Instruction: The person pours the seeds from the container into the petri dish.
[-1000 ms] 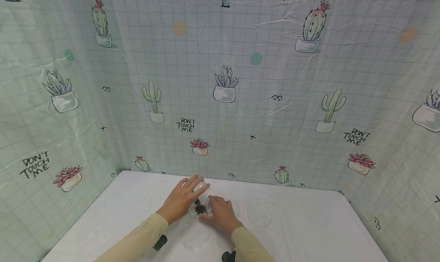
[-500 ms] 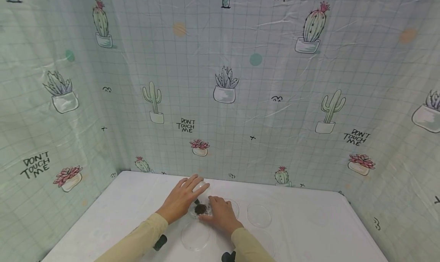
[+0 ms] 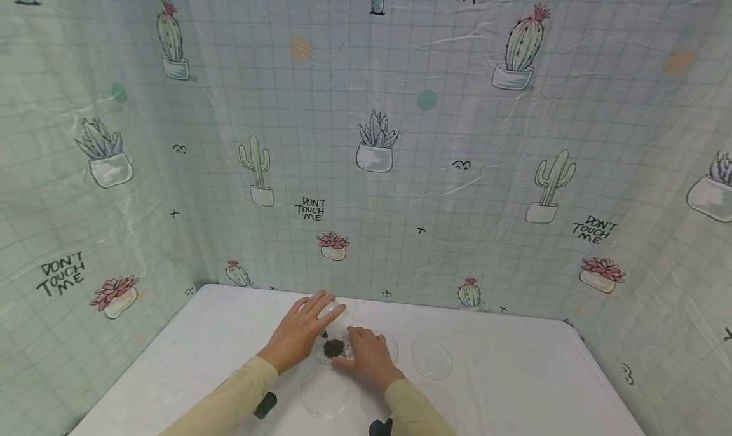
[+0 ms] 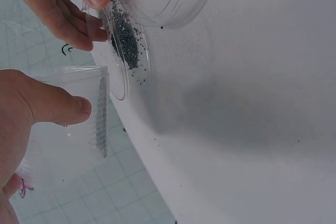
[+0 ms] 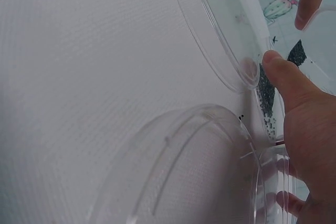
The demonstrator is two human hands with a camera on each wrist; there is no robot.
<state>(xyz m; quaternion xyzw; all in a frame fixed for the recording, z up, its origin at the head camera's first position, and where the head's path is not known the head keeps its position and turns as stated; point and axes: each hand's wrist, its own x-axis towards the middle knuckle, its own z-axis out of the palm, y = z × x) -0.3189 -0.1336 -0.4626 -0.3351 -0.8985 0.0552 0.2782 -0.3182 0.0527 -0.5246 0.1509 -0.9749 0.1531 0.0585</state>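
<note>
My left hand [image 3: 296, 331] grips a clear plastic box [image 4: 73, 129], tilted, its thumb along one side. Some dark granules [image 5: 297, 53] lie in that box near its lower edge. Just right of it, my right hand [image 3: 373, 361] holds the edge of a clear petri dish [image 4: 144, 61] between thumb and fingers. A heap of dark granules [image 3: 333, 348] is in this dish, with loose grains around it. The box's mouth is mostly hidden behind my left hand in the head view.
More clear round dishes stand on the white table [image 3: 526, 385]: one dish [image 3: 325, 415] in front, another dish [image 3: 431, 377] to the right. A few stray grains dot the tabletop. A cactus-print sheet [image 3: 423, 188] hangs behind and at both sides.
The dark patch in the box has shrunk, and the heap in the dish looks slightly fuller. My left hand has shifted a little left; the right hand has stayed put.
</note>
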